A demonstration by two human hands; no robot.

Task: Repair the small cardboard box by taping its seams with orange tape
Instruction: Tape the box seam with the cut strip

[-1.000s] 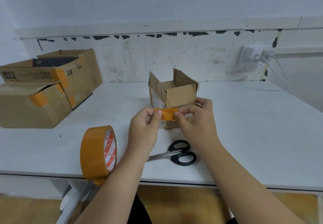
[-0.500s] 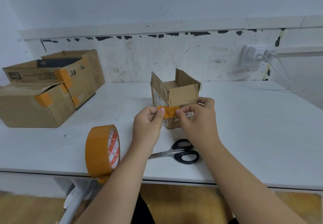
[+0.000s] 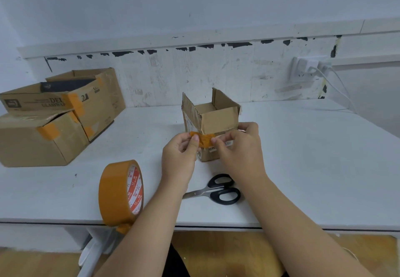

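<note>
While both hands pinch one short strip of orange tape [image 3: 204,139] at frame centre, the left hand [image 3: 178,157] grips its left end and the right hand [image 3: 240,147] its right end, stretching it across the near face of the small cardboard box [image 3: 213,123]. Box: flaps up, standing mid-worktop [image 3: 313,157]. Tape roll [image 3: 120,192]: on edge, lower left, at the front rim. Scissors [image 3: 218,190]: flat, below the hands. Larger boxes [image 3: 54,114]: stacked at left, patched with orange tape.
</note>
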